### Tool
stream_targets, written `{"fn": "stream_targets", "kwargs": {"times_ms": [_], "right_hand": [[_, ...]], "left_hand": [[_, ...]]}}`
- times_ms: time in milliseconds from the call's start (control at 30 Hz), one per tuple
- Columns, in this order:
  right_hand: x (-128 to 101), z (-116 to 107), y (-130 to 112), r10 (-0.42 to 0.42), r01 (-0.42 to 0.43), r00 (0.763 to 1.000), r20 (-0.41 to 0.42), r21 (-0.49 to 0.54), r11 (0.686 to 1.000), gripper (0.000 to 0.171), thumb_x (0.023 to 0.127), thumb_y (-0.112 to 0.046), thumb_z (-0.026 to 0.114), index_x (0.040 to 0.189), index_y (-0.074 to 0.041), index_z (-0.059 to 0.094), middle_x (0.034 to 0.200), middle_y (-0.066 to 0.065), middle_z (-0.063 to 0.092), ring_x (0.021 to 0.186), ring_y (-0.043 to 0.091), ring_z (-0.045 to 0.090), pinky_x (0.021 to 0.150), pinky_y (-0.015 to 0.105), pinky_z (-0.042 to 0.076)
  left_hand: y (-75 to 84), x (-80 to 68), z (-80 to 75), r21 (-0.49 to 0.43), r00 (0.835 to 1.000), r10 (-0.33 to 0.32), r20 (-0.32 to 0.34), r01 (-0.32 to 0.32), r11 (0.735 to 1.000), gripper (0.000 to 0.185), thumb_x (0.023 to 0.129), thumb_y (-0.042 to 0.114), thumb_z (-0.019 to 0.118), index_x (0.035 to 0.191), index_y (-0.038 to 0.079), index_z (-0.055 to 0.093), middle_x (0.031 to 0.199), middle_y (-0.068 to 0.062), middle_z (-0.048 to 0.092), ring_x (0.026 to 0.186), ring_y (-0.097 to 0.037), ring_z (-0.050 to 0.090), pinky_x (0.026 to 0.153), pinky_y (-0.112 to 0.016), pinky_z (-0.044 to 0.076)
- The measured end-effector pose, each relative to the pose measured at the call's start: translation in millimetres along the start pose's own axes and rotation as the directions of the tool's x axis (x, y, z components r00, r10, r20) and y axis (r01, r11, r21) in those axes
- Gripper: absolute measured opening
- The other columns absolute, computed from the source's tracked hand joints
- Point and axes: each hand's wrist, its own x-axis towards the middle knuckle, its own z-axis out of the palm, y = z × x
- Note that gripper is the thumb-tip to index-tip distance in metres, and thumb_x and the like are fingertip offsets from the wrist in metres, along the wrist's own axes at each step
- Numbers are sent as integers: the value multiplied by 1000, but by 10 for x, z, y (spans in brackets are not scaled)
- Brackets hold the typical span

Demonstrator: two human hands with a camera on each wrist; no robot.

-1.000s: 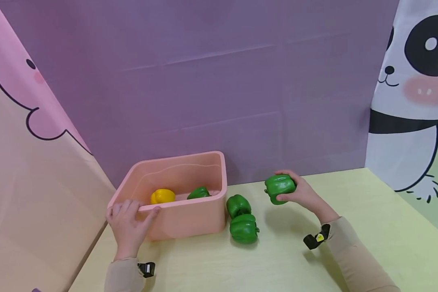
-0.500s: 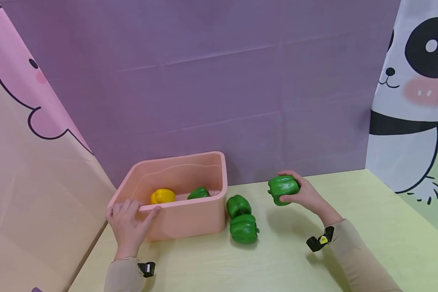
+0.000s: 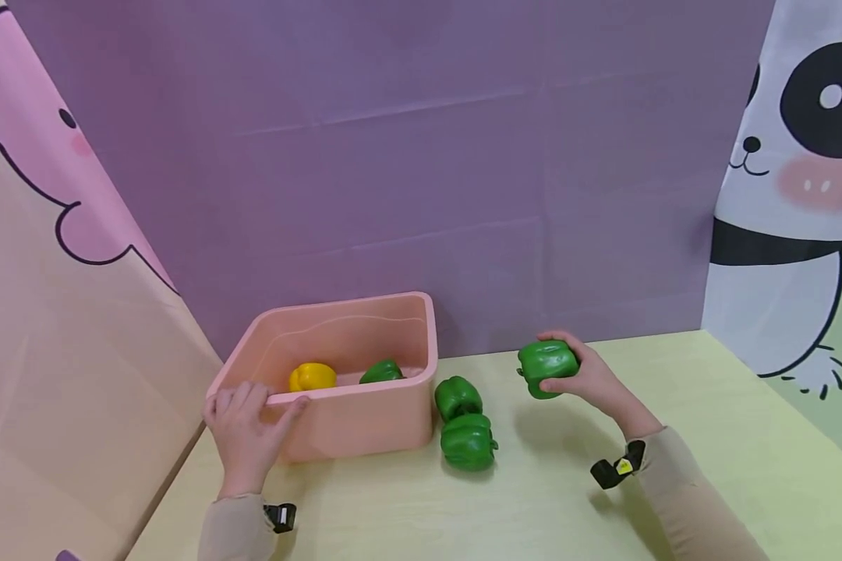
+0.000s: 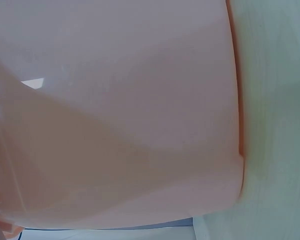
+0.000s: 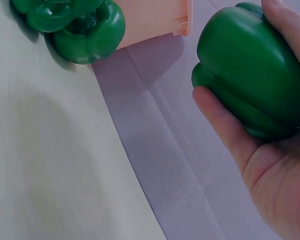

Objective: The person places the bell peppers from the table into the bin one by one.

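1. Our right hand pinches a green pepper above the counter, toward the back edge.
2. Our left hand grips the near rim of a pink box at the back-left corner.
3. Beside it we see two more green peppers.

No text, label, number or sign is legible.

At lower left of the head view, a plain beige left sleeve meets the bare left hand; at lower right, a creased beige right sleeve meets the bare right hand. The left cuff's black wrist camera bears a white mark; the right cuff's black wrist camera, a yellow patch.
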Motion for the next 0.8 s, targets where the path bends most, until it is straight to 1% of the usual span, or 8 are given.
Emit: {"fn": "stream_targets", "kwargs": {"times_ms": [300,600,800], "right_hand": [[-37,-20,-17,4,-4,1000,-5,-2,1000,73,74,-8,83,137,-8,44,127,24,48,101,34,53,76,40,52],[-14,-18,-9,5,-5,1000,5,2,1000,73,74,-7,83,137,-8,44,127,24,48,102,33,53,76,40,52],[-27,-7,4,0,0,1000,5,-4,1000,74,74,-9,83,137,-7,44,127,25,48,101,33,53,76,39,52]], "left_hand": [[-2,-2,-1,1,1000,6,5,-6,1000,68,82,74,51,74,7,54,72,-9,51,79,-35,41,91,-61,19],[-1,-4,-3,15,1000,-8,15,8,1000,70,82,75,50,75,6,54,73,-11,51,81,-37,42,92,-62,19],[9,2,-2,4,1000,-4,10,4,1000,69,82,75,50,74,6,54,72,-10,50,80,-36,41,91,-62,18]]}}
